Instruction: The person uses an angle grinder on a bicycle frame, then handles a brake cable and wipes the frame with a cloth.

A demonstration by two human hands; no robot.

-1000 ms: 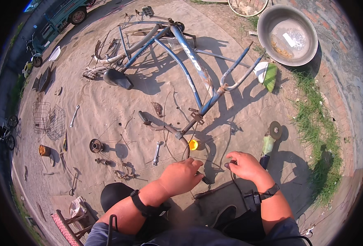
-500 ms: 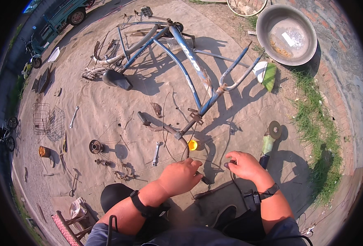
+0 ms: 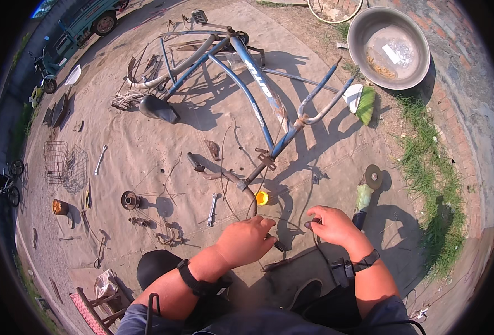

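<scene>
A rusty blue bicycle frame [image 3: 252,70] lies on the ground cloth, its fork pointing right and its bent handlebar [image 3: 251,196] toward me. My left hand [image 3: 246,240] is closed round the near arm of the handlebar, whose black grip [image 3: 280,245] shows past the fingers. To its right, my right hand [image 3: 336,226] has its fingers curled in, with something small and dark at the fingertips that I cannot make out. A dark cord runs below that hand. Just beyond my hands is a yellow cup-like thing [image 3: 262,198].
An angle grinder [image 3: 365,192] lies right of my right hand. Wrenches [image 3: 213,209], a wheel hub [image 3: 130,200], a wire basket [image 3: 56,161] and a black saddle [image 3: 158,108] are spread to the left. A metal basin [image 3: 364,61] and a green-and-white broom head [image 3: 362,103] lie far right.
</scene>
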